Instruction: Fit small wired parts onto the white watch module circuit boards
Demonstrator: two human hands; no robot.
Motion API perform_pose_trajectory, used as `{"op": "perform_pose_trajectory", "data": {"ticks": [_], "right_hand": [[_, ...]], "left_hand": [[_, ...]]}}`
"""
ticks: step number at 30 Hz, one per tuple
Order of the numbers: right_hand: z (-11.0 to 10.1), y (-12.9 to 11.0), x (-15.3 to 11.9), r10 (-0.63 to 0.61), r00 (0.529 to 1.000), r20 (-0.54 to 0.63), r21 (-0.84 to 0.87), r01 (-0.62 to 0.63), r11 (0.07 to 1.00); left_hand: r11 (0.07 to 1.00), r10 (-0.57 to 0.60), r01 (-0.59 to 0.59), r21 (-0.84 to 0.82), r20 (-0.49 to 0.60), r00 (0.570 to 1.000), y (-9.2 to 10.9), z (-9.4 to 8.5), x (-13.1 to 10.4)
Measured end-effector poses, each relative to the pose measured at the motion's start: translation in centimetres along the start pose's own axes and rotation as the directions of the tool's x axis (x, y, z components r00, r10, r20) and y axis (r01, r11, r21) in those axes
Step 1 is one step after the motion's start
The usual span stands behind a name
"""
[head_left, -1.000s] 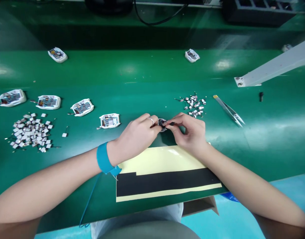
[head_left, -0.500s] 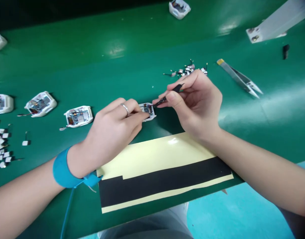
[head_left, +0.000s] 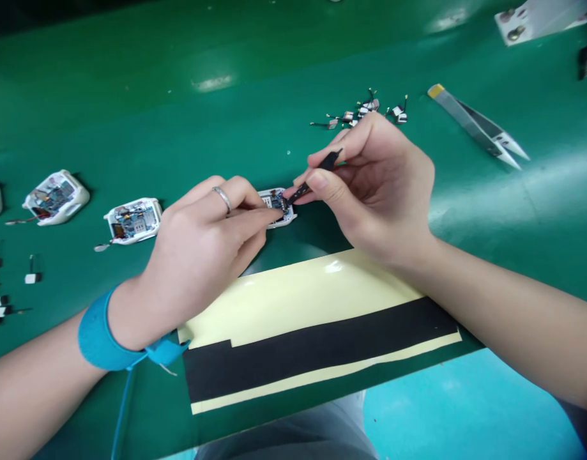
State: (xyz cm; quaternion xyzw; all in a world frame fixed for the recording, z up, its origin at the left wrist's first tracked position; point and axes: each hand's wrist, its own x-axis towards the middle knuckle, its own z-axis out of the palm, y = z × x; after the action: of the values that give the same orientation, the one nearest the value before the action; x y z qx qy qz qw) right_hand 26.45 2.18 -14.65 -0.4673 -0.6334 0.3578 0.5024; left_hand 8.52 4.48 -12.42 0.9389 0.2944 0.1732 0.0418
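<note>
white-cased circuit unit [head_left: 276, 199] on the green table [head_left: 216, 134] is best braced by the left hand [head_left: 204, 239], fingers gripping its left side, while the right hand [head_left: 377, 188], pinching a slim black tool [head_left: 327, 161], should guide lightly.

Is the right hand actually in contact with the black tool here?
Touching. The head view shows the right hand pinching the black tool, with the thumb pressed against its side.

Green bench [head_left: 130, 115]; tweezers [head_left: 465, 124]; yellow-black sheet [head_left: 293, 300]; white casings [head_left: 134, 220]
</note>
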Motion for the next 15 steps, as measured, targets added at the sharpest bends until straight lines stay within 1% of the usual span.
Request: {"op": "perform_pose_trajectory", "data": {"ticks": [5, 9, 13, 15], "right_hand": [[0.10, 0.35, 0.18, 0.015, 0.999, 0.038, -0.029, -0.014, 0.999], [0.15, 0.45, 0.30, 0.021, 0.999, 0.043, 0.001, -0.022, 1.000], [0.15, 0.35, 0.28, 0.001, 0.999, 0.040, 0.033, -0.003, 0.999], [0.18, 0.30, 0.27, 0.006, 0.999, 0.039, 0.049, -0.008, 0.999]], "left_hand": [[1.000, 0.006, -0.006, -0.012, 0.004, 1.000, -0.07, 0.11, -0.02], [1.000, -0.004, 0.004, 0.002, -0.009, 1.000, -0.06, 0.24, -0.03], [1.000, -0.015, 0.015, -0.013, -0.008, 1.000, -0.10, 0.20, -0.05], [1.000, 0.004, -0.005, -0.021, -0.029, 1.000, -0.14, 0.18, -0.06]]}}
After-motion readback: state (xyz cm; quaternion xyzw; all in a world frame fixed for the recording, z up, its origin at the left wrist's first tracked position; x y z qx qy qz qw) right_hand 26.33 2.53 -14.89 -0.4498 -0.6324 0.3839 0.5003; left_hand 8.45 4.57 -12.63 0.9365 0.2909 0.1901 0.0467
